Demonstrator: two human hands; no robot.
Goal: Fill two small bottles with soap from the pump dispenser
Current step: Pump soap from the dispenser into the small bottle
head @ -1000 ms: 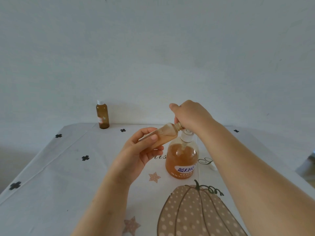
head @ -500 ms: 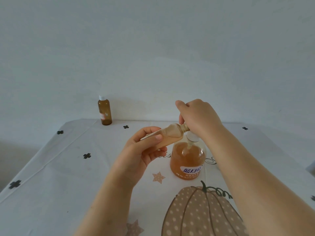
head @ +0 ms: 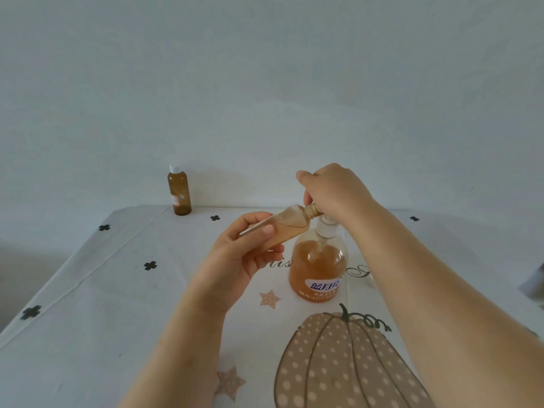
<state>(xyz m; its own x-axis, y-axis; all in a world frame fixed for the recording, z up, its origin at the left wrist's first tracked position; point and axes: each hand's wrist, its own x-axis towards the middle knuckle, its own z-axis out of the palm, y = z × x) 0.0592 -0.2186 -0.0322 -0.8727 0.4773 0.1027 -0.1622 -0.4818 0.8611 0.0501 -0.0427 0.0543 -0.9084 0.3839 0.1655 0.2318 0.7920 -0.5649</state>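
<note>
A capped bottle (head: pixel 179 191) stands upright at the table's (head: pixel 117 290) far left edge, by the wall. The left hand (head: pixel 240 254) grips an open bottle (head: pixel 287 226), thumb on top and fingers curled beneath; it is tilted, neck raised to the pump head, with soap inside. The dispenser (head: pixel 319 266) stands just beyond a printed pumpkin (head: pixel 338 363). The right hand (head: pixel 335 189) sits on its pump head, fingers curled down round it. A white cap (head: pixel 371 281) lies beside the right forearm
</note>
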